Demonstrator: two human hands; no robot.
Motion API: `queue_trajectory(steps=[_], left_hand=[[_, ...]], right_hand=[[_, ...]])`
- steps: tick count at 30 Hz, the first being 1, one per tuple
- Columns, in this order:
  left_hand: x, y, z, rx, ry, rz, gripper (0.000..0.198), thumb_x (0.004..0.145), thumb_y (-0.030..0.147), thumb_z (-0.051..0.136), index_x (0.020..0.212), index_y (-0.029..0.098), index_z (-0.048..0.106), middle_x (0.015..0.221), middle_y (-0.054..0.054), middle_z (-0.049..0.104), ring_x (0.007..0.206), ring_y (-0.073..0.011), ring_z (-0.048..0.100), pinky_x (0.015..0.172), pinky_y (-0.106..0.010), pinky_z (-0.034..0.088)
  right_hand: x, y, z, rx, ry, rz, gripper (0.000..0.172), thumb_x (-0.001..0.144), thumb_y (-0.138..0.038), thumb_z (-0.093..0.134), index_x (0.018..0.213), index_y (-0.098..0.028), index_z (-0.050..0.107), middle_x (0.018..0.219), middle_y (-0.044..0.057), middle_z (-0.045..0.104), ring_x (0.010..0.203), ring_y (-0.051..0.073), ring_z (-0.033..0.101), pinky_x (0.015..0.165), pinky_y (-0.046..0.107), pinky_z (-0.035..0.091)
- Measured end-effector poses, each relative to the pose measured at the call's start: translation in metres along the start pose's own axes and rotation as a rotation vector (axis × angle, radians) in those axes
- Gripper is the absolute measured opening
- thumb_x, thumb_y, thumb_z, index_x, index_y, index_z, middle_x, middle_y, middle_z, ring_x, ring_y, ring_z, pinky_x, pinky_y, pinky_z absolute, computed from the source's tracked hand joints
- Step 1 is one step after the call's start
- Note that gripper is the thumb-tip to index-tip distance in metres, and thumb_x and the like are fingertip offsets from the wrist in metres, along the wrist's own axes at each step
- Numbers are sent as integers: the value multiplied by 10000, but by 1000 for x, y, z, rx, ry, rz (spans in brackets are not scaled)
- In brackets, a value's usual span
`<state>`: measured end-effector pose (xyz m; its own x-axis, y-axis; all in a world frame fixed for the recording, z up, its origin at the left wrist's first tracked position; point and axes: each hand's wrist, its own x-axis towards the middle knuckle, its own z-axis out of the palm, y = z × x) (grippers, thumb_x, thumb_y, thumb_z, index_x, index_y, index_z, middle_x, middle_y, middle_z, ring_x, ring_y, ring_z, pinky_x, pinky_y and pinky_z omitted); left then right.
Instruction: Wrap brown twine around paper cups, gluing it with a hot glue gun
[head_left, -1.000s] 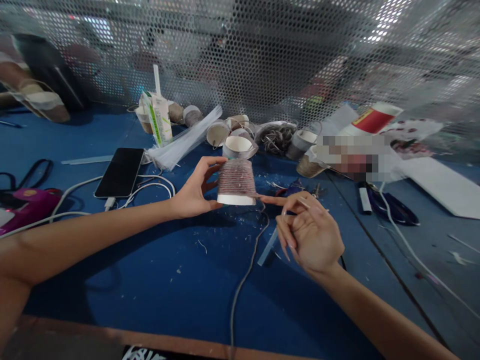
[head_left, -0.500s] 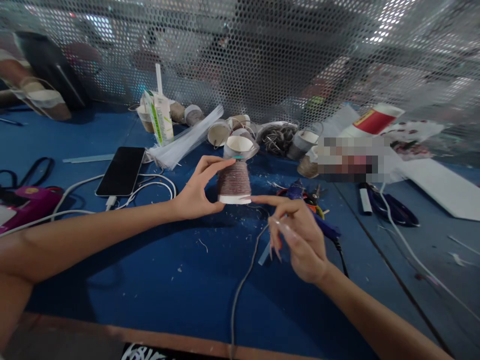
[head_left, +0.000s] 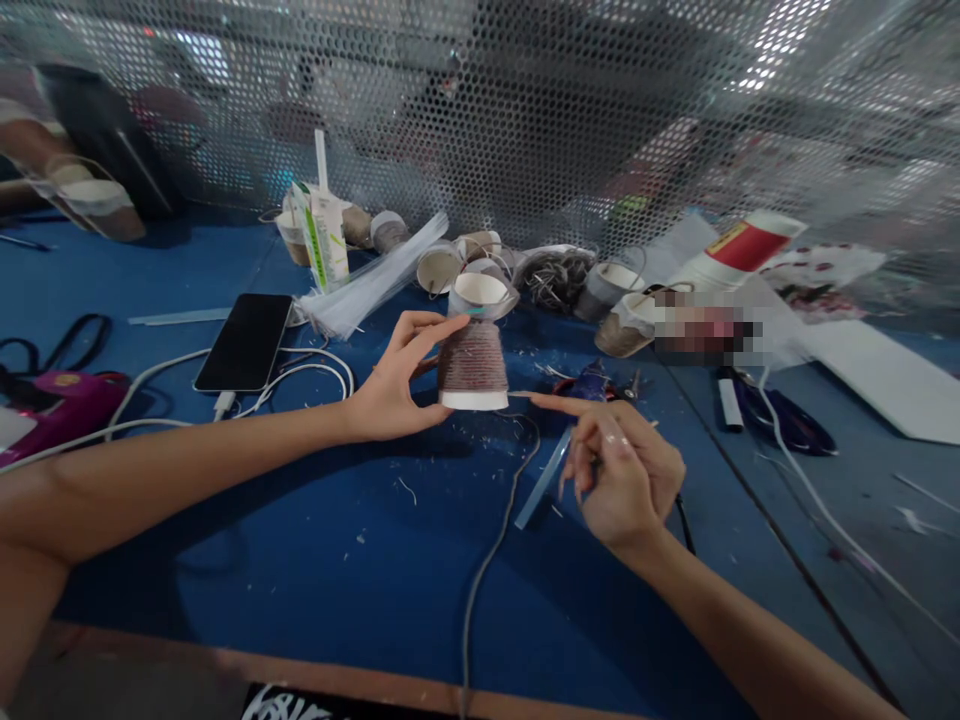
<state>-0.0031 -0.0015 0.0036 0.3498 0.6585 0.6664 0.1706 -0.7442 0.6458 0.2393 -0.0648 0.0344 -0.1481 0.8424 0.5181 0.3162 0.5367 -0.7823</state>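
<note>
My left hand (head_left: 394,385) grips an upside-down paper cup (head_left: 473,368) wound with brownish cord, thumb under its white rim and fingers on its top. My right hand (head_left: 619,470) hovers to the right of the cup, index finger stretched toward the rim and the other fingers curled; it seems to pinch the cord's loose end, which is too thin to make out. A grey cord (head_left: 491,540) trails from the cup toward the table's front edge. A glue stick (head_left: 541,478) lies on the blue table (head_left: 315,560) below my right hand.
A black phone (head_left: 244,342) with white cables lies at the left, a pink tool (head_left: 52,405) at far left. Several cord-wrapped cups (head_left: 480,270), a drink carton (head_left: 324,235), a red cup (head_left: 750,245) and scissors (head_left: 780,420) crowd the back before a perforated metal screen (head_left: 525,110).
The cup turned slightly in my left hand. My right hand swung down and back up beside the cup, its index finger staying pointed at the rim.
</note>
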Motion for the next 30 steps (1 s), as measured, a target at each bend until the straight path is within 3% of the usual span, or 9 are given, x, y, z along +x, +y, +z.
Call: queue_trajectory(steps=[2, 4, 7, 9, 11, 14, 17, 23, 30], left_hand=[[-1, -4, 1, -41, 12, -32, 742, 798, 309, 709, 1453, 326, 360, 1304, -94, 351, 1315, -265, 425, 976, -367, 602], [-1, -9, 2, -106, 12, -63, 752, 767, 331, 744, 1419, 318, 372, 1325, -100, 335, 1331, -281, 427, 984, -405, 596], [0, -15, 2, -241, -30, -100, 752, 734, 379, 786, 1351, 306, 360, 1368, -121, 367, 1355, -309, 458, 1019, -471, 567], [1, -17, 2, -321, -91, -93, 760, 738, 388, 793, 1332, 307, 326, 1375, -132, 422, 1351, -314, 495, 1040, -507, 547], [2, -16, 2, -359, -150, -62, 754, 743, 349, 795, 1322, 313, 314, 1368, -131, 466, 1330, -307, 537, 1035, -511, 551], [3, -12, 4, -348, -206, -10, 746, 752, 271, 779, 1331, 318, 312, 1351, -120, 505, 1273, -288, 602, 1006, -482, 577], [2, -8, 4, -293, -242, 25, 743, 780, 247, 739, 1370, 308, 291, 1377, -134, 492, 1270, -287, 611, 1036, -488, 559], [2, -5, 2, -45, -210, 141, 977, 690, 313, 818, 1478, 254, 242, 1485, -176, 380, 1449, -359, 382, 1211, -571, 353], [2, 2, 1, 100, -162, 202, 869, 773, 271, 764, 1494, 263, 279, 1396, -154, 510, 1332, -305, 512, 1113, -519, 486]], right_hand=[[1, 4, 0, -9, 139, -34, 204, 974, -333, 464, 829, -245, 576, 836, 14, 620, 385, 66, 420, 378, 289, 396], [5, 7, 2, -87, 236, -153, 61, 924, -316, 560, 962, -268, 561, 967, 37, 591, 508, 100, 531, 449, 311, 480], [13, 7, 5, -313, 182, -422, 603, 722, -325, 787, 1232, -290, 467, 1206, 113, 534, 1039, 304, 632, 843, 525, 574], [18, 7, 5, -442, 76, -502, 913, 647, -354, 842, 1401, -274, 334, 1375, 167, 454, 1309, 408, 483, 1063, 659, 427], [21, 6, 4, -509, -22, -499, 1026, 690, -370, 819, 1495, -263, 192, 1475, 189, 376, 1406, 420, 389, 1140, 694, 319], [22, 6, 1, -558, -164, -445, 944, 807, -377, 721, 1535, -275, 130, 1543, 181, 312, 1471, 397, 307, 1172, 665, 287], [20, 8, -2, -574, -255, -381, 832, 841, -386, 681, 1517, -301, 204, 1512, 155, 370, 1445, 376, 364, 1152, 613, 353], [18, 15, 0, -511, -201, -386, 846, 787, -250, 690, 1477, -294, 201, 1424, 153, 467, 1383, 348, 448, 1127, 616, 375], [15, 14, 8, -510, -189, -456, 887, 799, -206, 679, 1504, -299, 149, 1470, 160, 446, 1398, 356, 444, 1160, 672, 301]])
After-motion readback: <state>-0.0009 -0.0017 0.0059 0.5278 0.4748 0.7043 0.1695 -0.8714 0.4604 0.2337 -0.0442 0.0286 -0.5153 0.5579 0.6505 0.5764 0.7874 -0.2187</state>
